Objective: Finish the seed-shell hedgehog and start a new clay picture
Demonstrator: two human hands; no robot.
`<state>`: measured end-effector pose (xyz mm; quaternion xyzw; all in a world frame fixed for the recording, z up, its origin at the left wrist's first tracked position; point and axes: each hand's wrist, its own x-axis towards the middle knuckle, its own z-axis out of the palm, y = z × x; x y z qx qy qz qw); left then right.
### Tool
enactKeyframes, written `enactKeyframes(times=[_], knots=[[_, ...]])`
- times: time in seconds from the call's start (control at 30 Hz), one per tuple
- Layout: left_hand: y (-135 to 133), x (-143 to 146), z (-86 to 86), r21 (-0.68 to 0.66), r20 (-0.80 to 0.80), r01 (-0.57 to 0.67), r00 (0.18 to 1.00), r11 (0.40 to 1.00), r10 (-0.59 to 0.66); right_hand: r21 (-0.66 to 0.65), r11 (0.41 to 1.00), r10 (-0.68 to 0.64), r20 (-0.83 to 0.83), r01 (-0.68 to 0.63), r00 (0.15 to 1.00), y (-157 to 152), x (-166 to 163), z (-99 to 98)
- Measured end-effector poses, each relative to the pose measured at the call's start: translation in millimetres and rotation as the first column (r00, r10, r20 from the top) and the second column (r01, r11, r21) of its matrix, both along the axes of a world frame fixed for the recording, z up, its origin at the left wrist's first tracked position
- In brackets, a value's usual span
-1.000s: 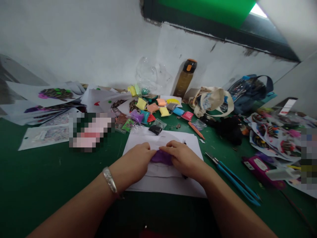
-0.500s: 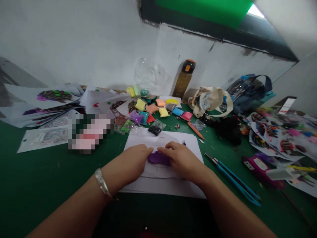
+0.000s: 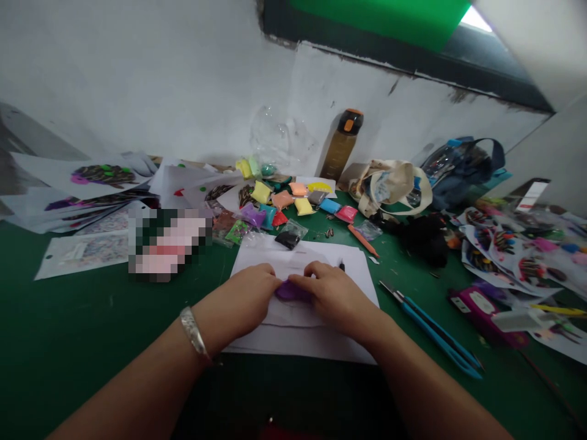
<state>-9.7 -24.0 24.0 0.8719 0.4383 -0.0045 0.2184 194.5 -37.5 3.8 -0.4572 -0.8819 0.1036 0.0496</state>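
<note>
A flat lump of purple clay (image 3: 290, 291) lies on white paper sheets (image 3: 302, 330) on the green table (image 3: 82, 342). My left hand (image 3: 243, 299), with a silver bracelet on the wrist, presses its fingers on the clay's left side. My right hand (image 3: 337, 296) has its fingertips curled onto the clay's right side. Both hands meet over the clay and hide most of it.
Small bags of coloured clay (image 3: 275, 205) lie behind the paper. An amber bottle (image 3: 342, 145) stands at the wall. Blue-handled scissors (image 3: 435, 333) lie to the right. Cloth bags (image 3: 398, 186), printed sheets (image 3: 513, 250) on the right, paper pictures (image 3: 92, 183) on the left.
Both hands have shifted slightly on the clay, and their fingertips have drawn closer together, covering more of it.
</note>
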Motion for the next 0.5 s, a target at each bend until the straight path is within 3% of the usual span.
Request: enactKeyframes(times=[0.3,0.5], knots=[[1.0,0.6,2.0,-0.018,-0.016,-0.023,1.0,1.0,0.022,0.063,0.998,0.006,0.047,-0.009,0.999,-6.4,-6.2,8.1],[0.1,1.6,2.0,-0.012,-0.011,-0.016,1.0,1.0,0.016,0.087,0.995,-0.049,-0.011,0.049,0.999,-3.3,-5.1,7.5]])
